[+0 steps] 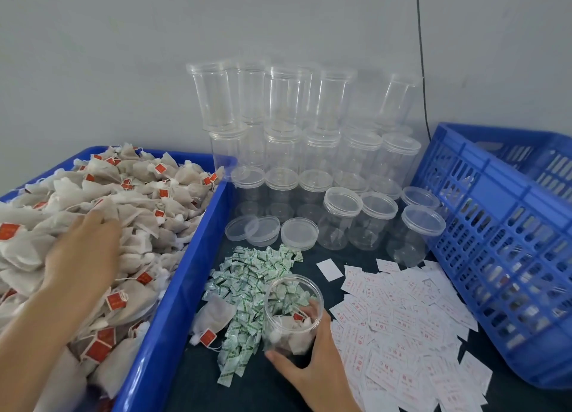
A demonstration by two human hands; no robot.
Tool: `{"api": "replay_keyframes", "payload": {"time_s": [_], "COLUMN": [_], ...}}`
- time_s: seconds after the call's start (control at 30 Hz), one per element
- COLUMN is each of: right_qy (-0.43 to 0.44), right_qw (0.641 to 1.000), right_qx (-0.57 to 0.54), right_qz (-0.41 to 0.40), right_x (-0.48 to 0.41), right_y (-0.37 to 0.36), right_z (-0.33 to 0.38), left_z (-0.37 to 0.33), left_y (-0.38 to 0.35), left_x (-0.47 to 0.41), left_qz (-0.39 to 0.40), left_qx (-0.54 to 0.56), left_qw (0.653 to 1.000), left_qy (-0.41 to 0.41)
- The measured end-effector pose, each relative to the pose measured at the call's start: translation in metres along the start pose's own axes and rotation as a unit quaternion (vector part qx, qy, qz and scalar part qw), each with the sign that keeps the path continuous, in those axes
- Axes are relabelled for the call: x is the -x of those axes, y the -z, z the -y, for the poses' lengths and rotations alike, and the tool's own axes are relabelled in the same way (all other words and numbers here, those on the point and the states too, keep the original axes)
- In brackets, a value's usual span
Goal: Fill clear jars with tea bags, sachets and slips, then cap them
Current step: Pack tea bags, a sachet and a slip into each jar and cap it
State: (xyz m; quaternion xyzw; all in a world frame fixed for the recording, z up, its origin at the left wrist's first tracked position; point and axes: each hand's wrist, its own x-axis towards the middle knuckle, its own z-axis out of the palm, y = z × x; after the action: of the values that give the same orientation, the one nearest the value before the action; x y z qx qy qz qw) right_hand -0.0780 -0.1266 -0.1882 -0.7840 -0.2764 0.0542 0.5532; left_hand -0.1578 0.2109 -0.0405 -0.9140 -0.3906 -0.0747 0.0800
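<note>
**A:** Your right hand [309, 359] has its fingers [312, 308] curled round the open jar [292, 314], thumb on the near wall, a firm wrap that keeps it upright on the dark table [192, 380] between the green sachets [247, 288] and the paper slips [399, 318].

**B:** And your left hand [83, 250] lies palm-down in the tea bags [133, 195] heaped in the blue tray [173, 288] at the left. Fingertips are buried, so I cannot tell whether you have one pinched.

**A:** A few bags sit in the jar's bottom already, so I judge you're in the tea-bag step, early on.

**B:** Next move calls for lifting a bag clear of the tangled strings and carrying it right, over the tray wall, into the jar mouth.

**A:** Sachet, slip, then one of the loose lids [299, 232] lying just beyond the sachets.
</note>
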Motion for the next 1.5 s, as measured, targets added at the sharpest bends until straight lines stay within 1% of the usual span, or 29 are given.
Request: {"api": "replay_keyframes", "payload": {"time_s": [0.07,0.13,0.27,0.37,0.43,0.53,0.63,0.7,0.77,0.8,0.83,0.87,0.93,0.97,1.03,1.07,1.1,1.13,1.17,1.2,1.27,1.33,1.37,1.4,1.43,1.47,1.5], "right_qy": [-0.002,-0.002,-0.006,-0.007,-0.007,-0.008,-0.011,-0.011,-0.015,-0.016,-0.018,-0.019,-0.019,-0.021,-0.025,-0.026,-0.028,-0.029,-0.031,-0.034,-0.033,-0.027,-0.024,-0.021,-0.019,-0.017,-0.016], "right_qw": [1.000,1.000,1.000,1.000,1.000,1.000,1.000,1.000,1.000,1.000,1.000,1.000,1.000,1.000,1.000,0.999,0.999,0.999,0.999,0.999,0.999,0.999,1.000,1.000,1.000,1.000,1.000], "right_qx": [0.000,-0.003,-0.008,-0.009,-0.004,-0.001,0.008,0.016,0.018,0.017,0.017,0.018,0.014,0.009,0.008,0.012,0.016,0.022,0.026,0.021,0.006,-0.001,-0.003,-0.005,-0.005,-0.005,-0.005], "right_qz": [0.001,0.001,0.000,-0.003,-0.007,-0.010,-0.005,-0.004,-0.001,0.003,0.006,0.009,0.013,0.015,0.017,0.017,0.017,0.015,0.013,0.012,0.014,0.017,0.018,0.017,0.017,0.017,0.016], "right_x": [0.000,0.000,0.001,0.001,0.000,0.000,0.001,0.000,0.000,0.000,0.000,0.000,-0.001,-0.001,0.000,0.000,0.001,0.001,0.001,0.002,0.002,0.002,0.001,0.001,0.001,0.001,0.001], "right_y": [0.000,0.000,-0.001,-0.001,-0.001,-0.001,-0.002,-0.003,-0.003,-0.004,-0.003,-0.003,-0.002,-0.002,-0.001,-0.001,-0.001,0.000,0.000,0.000,0.000,0.001,0.001,0.001,0.001,0.001,0.001], "right_z": [0.000,-0.001,-0.001,-0.001,-0.001,-0.001,-0.003,-0.004,-0.005,-0.005,-0.006,-0.006,-0.006,-0.006,-0.005,-0.005,-0.005,-0.005,-0.005,-0.005,-0.005,-0.004,-0.003,-0.002,-0.001,0.000,0.000], "left_z": [0.007,0.005,-0.003,-0.010,-0.016,-0.024,-0.028,-0.033,-0.048,-0.059,-0.070,-0.082,-0.107,-0.119,-0.141,-0.151,-0.159,-0.165,-0.169,-0.170,-0.165,-0.152,-0.143,-0.132,-0.122,-0.112,-0.104], "left_y": [-0.010,-0.012,-0.013,-0.009,-0.003,0.007,0.014,0.019,0.029,0.036,0.043,0.051,0.065,0.069,0.070,0.069,0.066,0.060,0.055,0.051,0.048,0.041,0.033,0.024,0.013,0.001,-0.010], "left_x": [-0.007,-0.009,-0.010,-0.015,-0.018,-0.017,-0.013,-0.005,0.004,0.010,0.015,0.022,0.039,0.048,0.067,0.076,0.083,0.085,0.085,0.081,0.068,0.044,0.030,0.015,0.003,-0.008,-0.016], "left_qz": [0.012,0.007,-0.059,-0.064,-0.053,-0.047,-0.070,-0.118,-0.145,-0.141,-0.118,-0.077,0.037,0.091,0.188,0.232,0.260,0.267,0.250,0.213,0.108,0.001,-0.034,-0.051,-0.046,-0.020,0.020], "left_qx": [0.025,0.047,0.043,0.039,0.062,0.058,0.107,0.116,0.144,0.191,0.267,0.354,0.495,0.529,0.548,0.542,0.532,0.523,0.518,0.515,0.508,0.505,0.495,0.470,0.435,0.406,0.391], "left_qw": [0.999,0.999,0.997,0.997,0.996,0.996,0.991,0.986,0.978,0.970,0.953,0.926,0.856,0.826,0.785,0.771,0.765,0.768,0.779,0.796,0.830,0.851,0.862,0.878,0.898,0.913,0.920], "left_qy": [-0.023,-0.023,-0.036,-0.002,0.028,0.043,0.029,0.015,-0.026,-0.052,-0.079,-0.103,-0.145,-0.171,-0.221,-0.240,-0.253,-0.257,-0.250,-0.237,-0.205,-0.143,-0.104,-0.071,-0.045,-0.030,-0.025]}}
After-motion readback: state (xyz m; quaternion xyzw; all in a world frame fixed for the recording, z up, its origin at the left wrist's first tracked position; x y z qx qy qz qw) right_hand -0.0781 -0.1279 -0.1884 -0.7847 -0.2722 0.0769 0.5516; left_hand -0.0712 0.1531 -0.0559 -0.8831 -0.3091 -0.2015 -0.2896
